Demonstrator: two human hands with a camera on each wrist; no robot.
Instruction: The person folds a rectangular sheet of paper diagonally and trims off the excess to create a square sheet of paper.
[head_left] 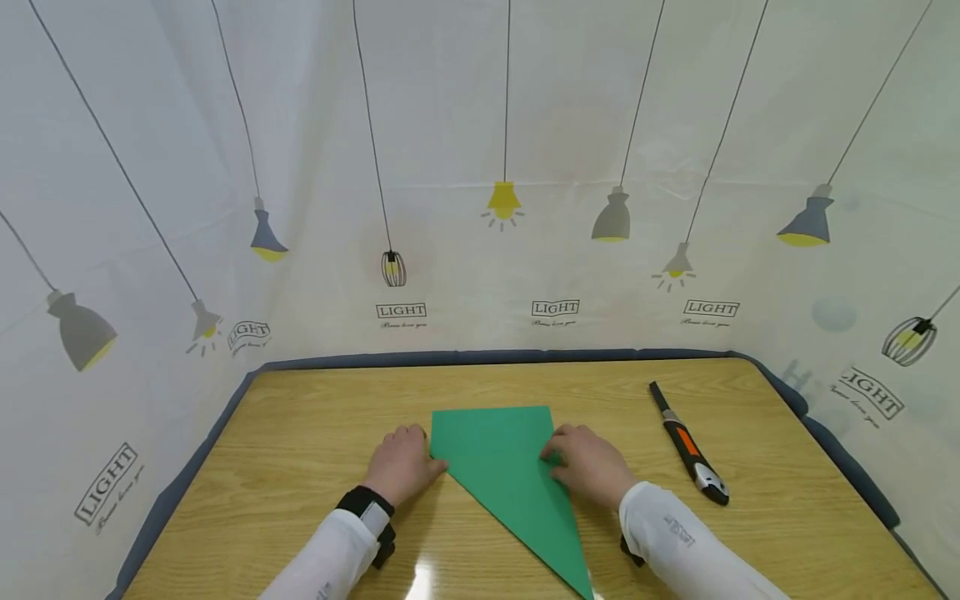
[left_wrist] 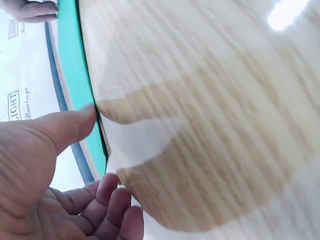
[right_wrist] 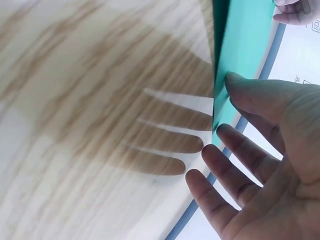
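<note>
A green sheet [head_left: 498, 467], apparently folded paper or card, lies on the wooden table with a long point towards the near edge. By its left corner is my left hand [head_left: 403, 467], its thumb [left_wrist: 80, 122] touching the slanted edge and its other fingers loosely bent beside the corner. My right hand [head_left: 588, 462] is at the right edge of the green sheet [right_wrist: 245, 55]. The right thumb [right_wrist: 245, 90] touches the sheet, while the other fingers are spread and fairly straight. Part of the right index finger is hidden behind the thumb.
A utility knife [head_left: 688, 443] with a black, orange and silver handle lies right of the right hand. Beneath everything is a wood-grain table [head_left: 315, 417] with a dark blue border [head_left: 480, 357]. White curtains [head_left: 450, 125] printed with lamps surround it.
</note>
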